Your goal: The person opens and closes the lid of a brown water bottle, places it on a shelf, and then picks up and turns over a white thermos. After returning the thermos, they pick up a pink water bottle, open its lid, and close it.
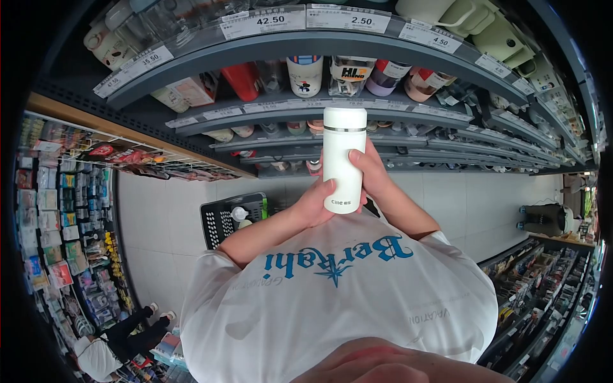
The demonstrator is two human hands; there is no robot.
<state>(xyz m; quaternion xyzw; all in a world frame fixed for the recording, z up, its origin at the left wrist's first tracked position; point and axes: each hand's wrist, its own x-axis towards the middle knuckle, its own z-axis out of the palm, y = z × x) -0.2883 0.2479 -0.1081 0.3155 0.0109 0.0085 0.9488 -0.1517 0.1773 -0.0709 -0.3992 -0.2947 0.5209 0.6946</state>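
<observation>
A white insulated bottle (343, 167) stands nearly upright in front of my chest, its lid uppermost with a shiny metal ring beneath it. Dark lettering runs along its lower edge. My left hand (314, 203) is closed around the lower part, thumb resting on the front. Higher up, my right hand (370, 167) wraps the other side, its thumb also on the front. Most fingers of both hands are hidden behind the bottle.
Shelves (287, 46) of bottles and cups with price labels (263, 23) rise ahead. A black shopping basket (212, 223) holding a bottle is on the floor at left. Packaged goods hang on a left rack (64, 223). Other people (102, 357) are at lower left and far right.
</observation>
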